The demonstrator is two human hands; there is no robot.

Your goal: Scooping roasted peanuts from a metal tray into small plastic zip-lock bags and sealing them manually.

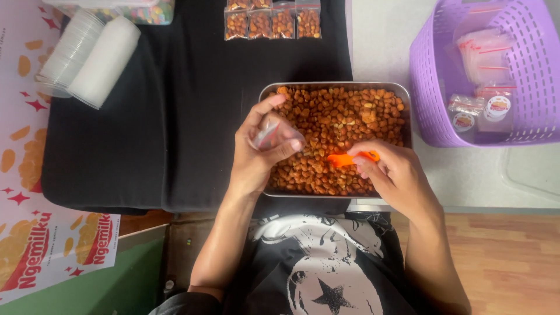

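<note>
Over the near half of the steel tray (402,93), the right hand (391,172) pinches an orange scoop (350,158), long axis pointing left toward the left hand (259,151). That hand grips a small clear pouch (274,133) just beside the scoop's tip, above the coated nuts (338,116).

The table (466,175) has a pale, speckled grey top, and a black cloth (175,116) covers its left and centre portion. Below the table edge, a wooden floor (507,256) of warm orange-brown boards shows at lower right, with a green surface (105,286) at lower left. Lighting is even and soft, without hard shadows.
</note>
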